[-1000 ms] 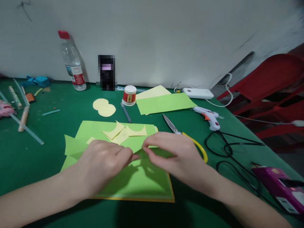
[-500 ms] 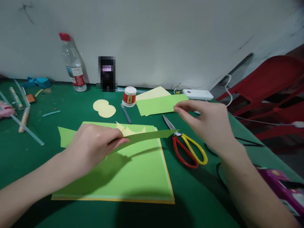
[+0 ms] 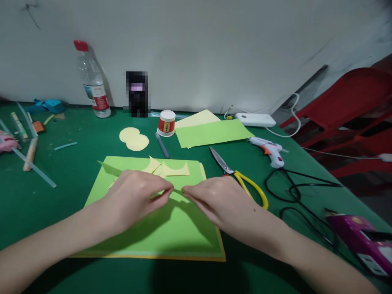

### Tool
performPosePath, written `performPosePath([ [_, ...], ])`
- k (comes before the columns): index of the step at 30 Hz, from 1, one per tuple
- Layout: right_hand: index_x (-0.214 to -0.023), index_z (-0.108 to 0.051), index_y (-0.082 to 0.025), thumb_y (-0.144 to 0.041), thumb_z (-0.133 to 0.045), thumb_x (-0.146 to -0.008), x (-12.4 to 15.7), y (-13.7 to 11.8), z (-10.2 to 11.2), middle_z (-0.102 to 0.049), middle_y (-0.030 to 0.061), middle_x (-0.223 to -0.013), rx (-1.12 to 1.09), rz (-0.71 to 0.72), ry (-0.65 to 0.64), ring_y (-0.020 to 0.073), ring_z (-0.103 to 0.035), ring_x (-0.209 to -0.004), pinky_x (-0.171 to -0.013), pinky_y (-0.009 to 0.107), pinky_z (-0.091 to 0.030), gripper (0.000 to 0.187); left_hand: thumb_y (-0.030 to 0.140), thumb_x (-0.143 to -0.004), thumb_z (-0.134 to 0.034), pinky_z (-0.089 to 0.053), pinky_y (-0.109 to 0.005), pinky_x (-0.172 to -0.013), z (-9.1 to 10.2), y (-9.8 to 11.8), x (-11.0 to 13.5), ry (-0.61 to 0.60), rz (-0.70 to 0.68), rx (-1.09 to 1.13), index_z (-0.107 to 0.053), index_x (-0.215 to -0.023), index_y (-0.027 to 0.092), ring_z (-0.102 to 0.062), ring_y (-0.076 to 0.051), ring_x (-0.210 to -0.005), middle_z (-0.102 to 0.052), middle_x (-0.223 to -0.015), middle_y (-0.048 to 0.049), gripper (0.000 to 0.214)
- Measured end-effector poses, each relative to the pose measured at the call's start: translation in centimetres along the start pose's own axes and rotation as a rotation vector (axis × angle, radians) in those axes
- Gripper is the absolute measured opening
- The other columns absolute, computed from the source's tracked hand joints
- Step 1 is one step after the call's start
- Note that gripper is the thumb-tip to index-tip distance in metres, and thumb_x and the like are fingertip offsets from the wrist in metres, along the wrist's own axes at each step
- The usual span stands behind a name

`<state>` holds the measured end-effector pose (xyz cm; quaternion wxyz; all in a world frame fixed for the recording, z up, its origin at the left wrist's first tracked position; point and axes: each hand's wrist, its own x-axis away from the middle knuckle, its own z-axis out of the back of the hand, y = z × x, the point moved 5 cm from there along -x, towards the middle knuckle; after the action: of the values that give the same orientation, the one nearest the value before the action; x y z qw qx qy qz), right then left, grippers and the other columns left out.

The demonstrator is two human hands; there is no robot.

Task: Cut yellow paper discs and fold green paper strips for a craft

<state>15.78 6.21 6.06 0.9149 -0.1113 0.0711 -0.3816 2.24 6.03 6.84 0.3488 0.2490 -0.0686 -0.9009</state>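
Note:
A narrow green paper strip (image 3: 178, 190) spans the small gap between my two hands, held a little above a stack of green paper (image 3: 171, 239). My left hand (image 3: 131, 200) pinches it between thumb and fingers, and its far end sticks out behind the knuckles. From the other side my right hand (image 3: 225, 200) pinches it too, and most of the strip is covered by my fingers. Cut pale-yellow paper scraps (image 3: 177, 170) lie on the stack just beyond. Scissors (image 3: 225, 166) rest beside the stack, their red handle mostly hidden behind my right hand.
Behind lie yellow paper circles (image 3: 137, 142), a grey pen (image 3: 162, 145), a red-and-white tub (image 3: 167, 123) and green sheets (image 3: 211, 134). A bottle (image 3: 94, 87) stands by the wall. To the right are a glue gun (image 3: 271, 151), black cable (image 3: 290, 190) and purple case (image 3: 361, 241).
My right hand has come left and down from beside the back green sheet to the strip, uncovering the glue gun. My left hand has turned and lowered slightly with the strip.

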Motion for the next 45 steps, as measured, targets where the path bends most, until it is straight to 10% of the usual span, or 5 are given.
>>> performPosePath([
  [17, -0.072, -0.068, -0.021, -0.021, -0.041, -0.087, 0.7, 2.1, 2.3, -0.065, 0.0024, -0.057, 0.026, -0.001, 0.083, 0.0157, -0.059, -0.052, -0.047, 0.024, -0.033, 0.030, 0.020, -0.079, -0.054, -0.050, -0.023, -0.054, 1.4, -3.2, -0.9, -0.057, 0.175, -0.012, -0.070, -0.086, 0.015, -0.066, -0.015, -0.061, -0.072, -0.078, -0.0035, 0.019],
  [27, -0.071, -0.068, -0.022, -0.037, -0.046, -0.084, 1.9, 7.1, 4.9, -0.060, 0.0004, -0.055, -0.196, -0.085, 0.072, 0.0136, -0.050, -0.045, -0.042, 0.025, -0.034, 0.030, 0.026, -0.077, -0.054, -0.048, -0.025, -0.056, 5.0, -10.3, -0.3, 0.047, 0.392, -0.269, -0.069, -0.077, 0.016, -0.063, -0.017, -0.058, -0.071, -0.074, -0.0025, 0.018],
  [33, -0.058, -0.053, -0.017, -0.040, -0.044, -0.084, -0.1, 6.7, 2.2, -0.029, -0.0050, -0.050, -0.463, -0.143, -0.268, 0.0071, -0.024, -0.044, -0.039, 0.022, -0.020, 0.036, 0.024, -0.088, -0.039, -0.044, -0.033, -0.088, 5.8, -4.6, -0.7, 0.298, 0.156, -0.289, -0.049, -0.115, 0.011, -0.053, -0.019, -0.104, -0.057, -0.115, -0.0096, 0.031],
  [36, -0.056, -0.043, -0.016, -0.036, -0.044, -0.085, -1.1, 5.3, 0.5, -0.024, -0.0062, -0.052, -0.584, -0.056, -0.394, 0.0062, -0.022, -0.046, -0.041, 0.020, -0.020, 0.035, 0.042, -0.080, -0.052, -0.029, -0.046, -0.103, 1.8, -0.2, -0.7, -0.005, -0.244, -0.273, -0.039, -0.125, 0.012, -0.040, -0.026, -0.120, -0.050, -0.126, -0.0136, 0.055],
  [45, -0.050, -0.042, -0.017, -0.050, -0.049, -0.079, -1.1, 5.8, 1.0, -0.027, -0.0072, -0.049, -0.812, 0.024, -0.367, 0.0056, -0.026, -0.043, -0.041, 0.019, -0.024, 0.045, 0.031, -0.083, -0.052, -0.032, -0.042, -0.100, -0.8, -0.5, -0.2, -0.273, -0.235, -0.077, -0.027, -0.132, 0.012, -0.048, -0.022, -0.113, -0.051, -0.125, -0.0150, 0.058],
])
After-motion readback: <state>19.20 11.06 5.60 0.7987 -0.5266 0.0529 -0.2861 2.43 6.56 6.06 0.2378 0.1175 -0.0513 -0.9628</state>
